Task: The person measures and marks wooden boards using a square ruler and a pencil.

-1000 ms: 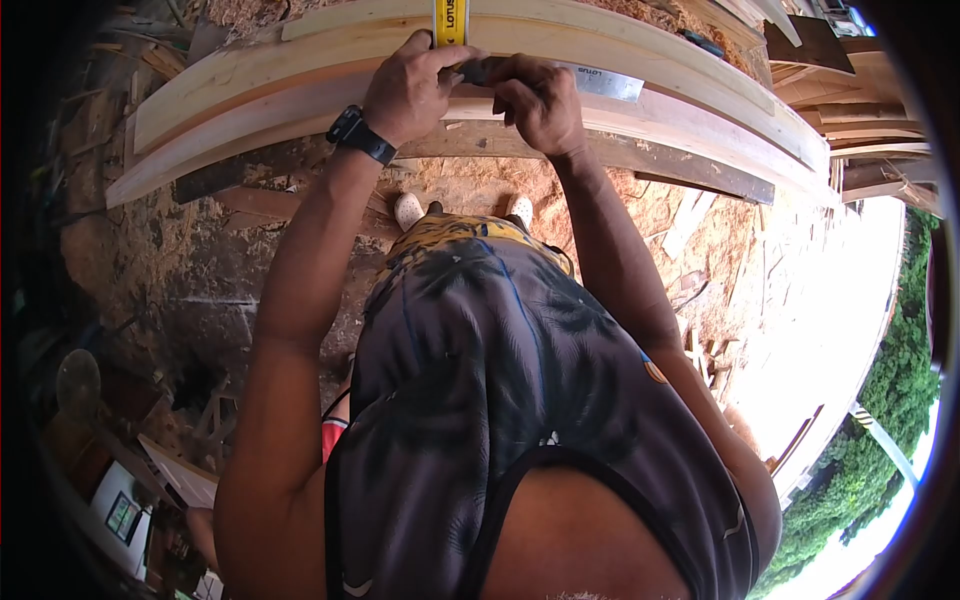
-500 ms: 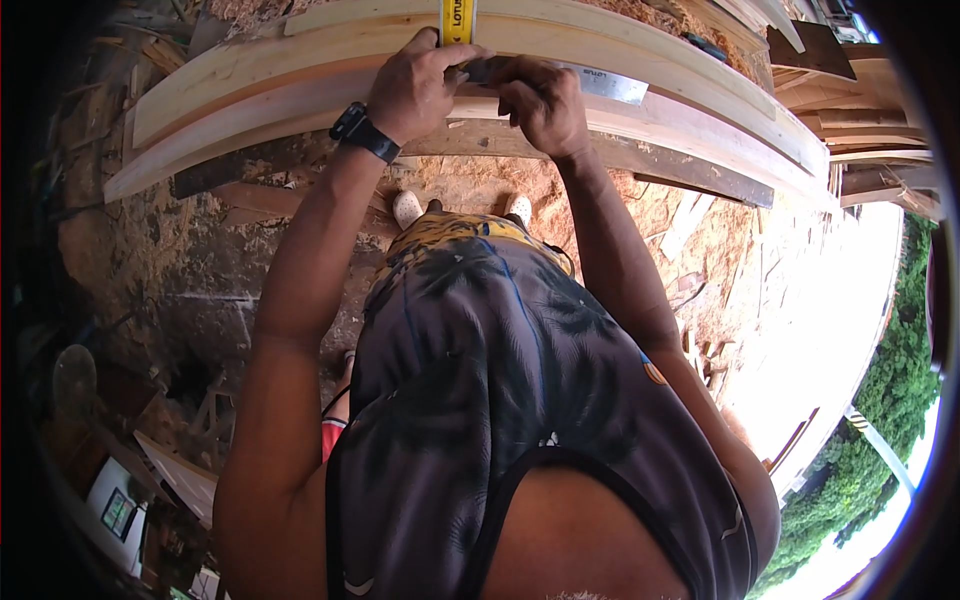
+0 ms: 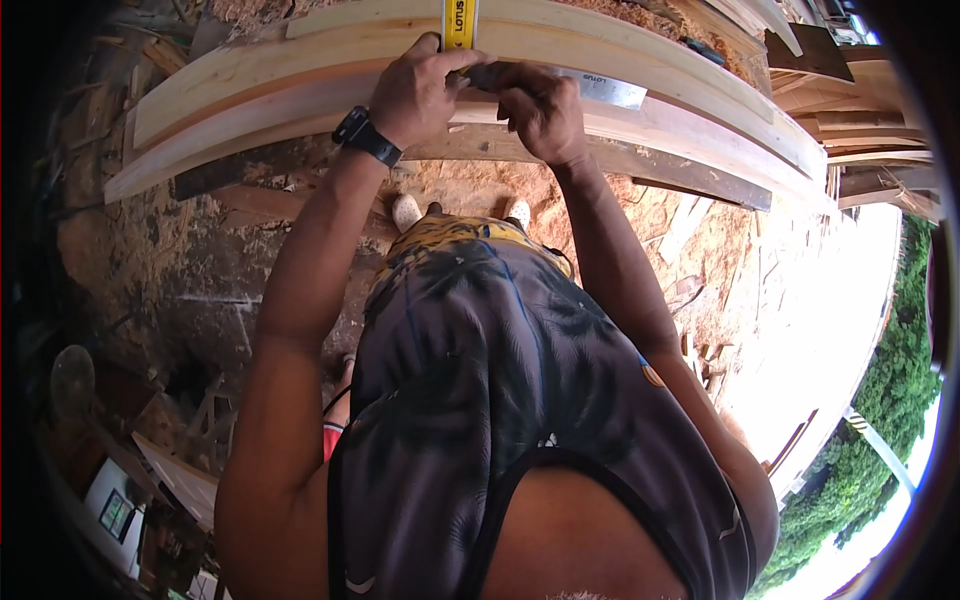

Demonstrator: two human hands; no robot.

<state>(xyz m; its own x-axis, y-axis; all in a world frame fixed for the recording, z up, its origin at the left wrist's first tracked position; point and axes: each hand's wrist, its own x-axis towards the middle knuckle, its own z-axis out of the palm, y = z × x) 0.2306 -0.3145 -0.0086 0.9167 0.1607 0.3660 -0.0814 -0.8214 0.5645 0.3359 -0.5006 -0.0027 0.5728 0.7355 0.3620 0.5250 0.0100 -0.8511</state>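
Note:
A try square lies across light wooden boards (image 3: 300,72) at the top of the head view. Its yellow arm (image 3: 459,22), marked LOTUS, points away from me, and its steel blade (image 3: 612,90) reaches to the right. My left hand (image 3: 415,92), with a dark watch on the wrist, is closed at the near end of the yellow arm, index finger across it. My right hand (image 3: 545,108) rests over the blade with fingers curled and pinched close to the left fingertips. The corner between the arms and whatever the right fingers pinch are hidden.
Under the boards runs a darker beam (image 3: 660,165). Sawdust (image 3: 470,170) and wood scraps cover the ground around my shoes. More timber is stacked at right (image 3: 870,130). Behind the boards lies a dark tool (image 3: 703,48). Part of another person's leg (image 3: 340,405) shows at lower left.
The view has shifted very slightly. Both hands and the square stay in nearly the same place on the boards.

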